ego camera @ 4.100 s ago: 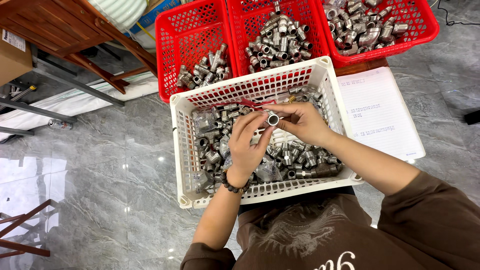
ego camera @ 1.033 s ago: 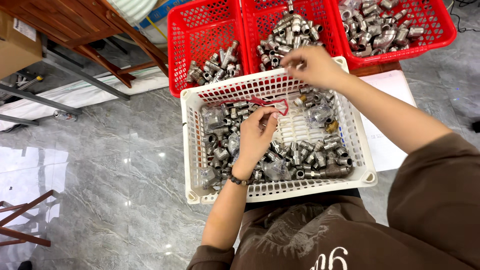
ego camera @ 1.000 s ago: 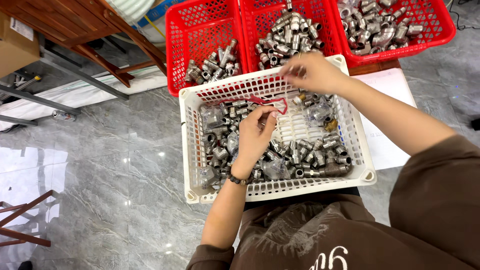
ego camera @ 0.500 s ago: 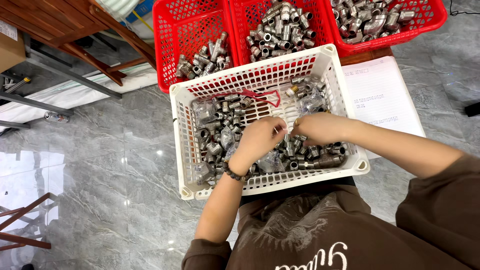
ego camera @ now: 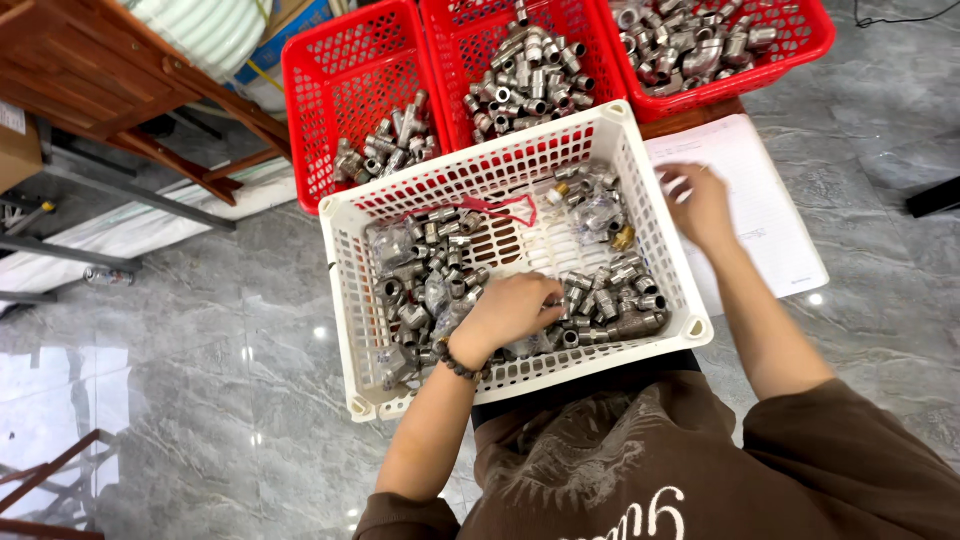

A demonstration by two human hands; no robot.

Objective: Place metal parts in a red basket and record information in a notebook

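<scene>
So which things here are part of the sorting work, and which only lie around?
In use: white basket; metal pipe fittings under the left hand; three red baskets of fittings; paper sheet under the right hand.

Lying about: wooden table; cardboard box; black cable.

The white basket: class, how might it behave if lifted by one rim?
The white basket would probably feel heavy, given the many metal fittings inside. Its thin perforated walls may flex. The loose fittings would likely slide towards the low side.
</scene>
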